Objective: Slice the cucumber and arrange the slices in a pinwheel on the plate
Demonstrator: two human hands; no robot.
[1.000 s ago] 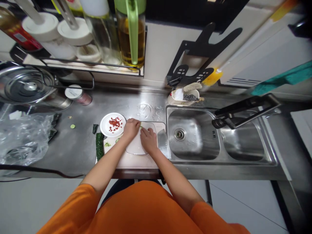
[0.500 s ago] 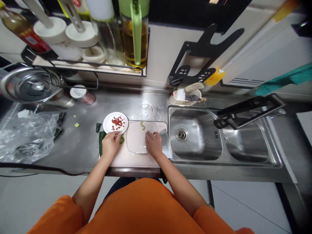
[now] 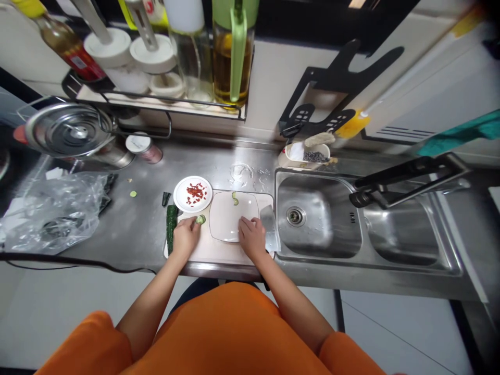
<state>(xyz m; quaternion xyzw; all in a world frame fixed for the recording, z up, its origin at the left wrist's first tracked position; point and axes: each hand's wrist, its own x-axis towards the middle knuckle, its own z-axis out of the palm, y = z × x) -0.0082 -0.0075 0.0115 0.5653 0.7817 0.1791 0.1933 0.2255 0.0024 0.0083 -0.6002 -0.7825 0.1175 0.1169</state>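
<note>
My left hand (image 3: 186, 238) is closed at its fingertips on a few green cucumber slices (image 3: 200, 219), just below the small white plate of red bits (image 3: 180, 200). Left of this hand lies a dark green length of cucumber (image 3: 171, 229), with a cut-off end piece (image 3: 166, 199) above it. My right hand (image 3: 252, 238) rests over the right side of a squarish white plate (image 3: 222, 224), fingers bent and together; whatever they hold is too small to make out. Two thin curved cucumber slices (image 3: 235, 198) lie near that plate's top edge. A cleaver (image 3: 270, 226) lies flat right of this hand.
Both plates rest at least partly on a pale cutting board (image 3: 203, 250). A double steel sink (image 3: 320, 208) with a black faucet (image 3: 394, 182) is on the right. Left are a clear plastic bag (image 3: 66, 213) and a lidded pot (image 3: 74, 130). A condiment rack (image 3: 195, 108) overhangs the back.
My left fingertips have moved from the small plate's lower rim down to the cucumber slices beside it. My right hand stays at the squarish plate. The whole view has shifted slightly.
</note>
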